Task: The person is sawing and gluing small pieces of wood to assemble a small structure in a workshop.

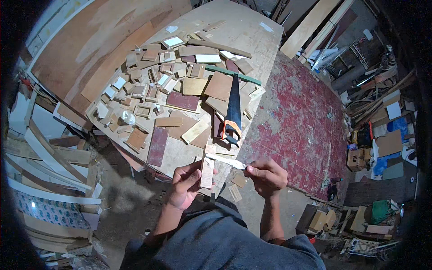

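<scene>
Both raised: left hand [185, 182] grips wood strip [207, 168]; right hand [266, 174] pinches white strip [225, 160].

A handsaw [232, 111] with an orange handle lies among wood offcuts [153, 85] on the workbench [252, 31].

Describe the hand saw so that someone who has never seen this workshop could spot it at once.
Start at the big plywood workbench littered with wood offcuts. Near its right edge, just beyond the person's hands, lies the hand saw, its dark blade pointing away. Its orange and black handle sets it apart from the brown and pale wood pieces around it.
</scene>
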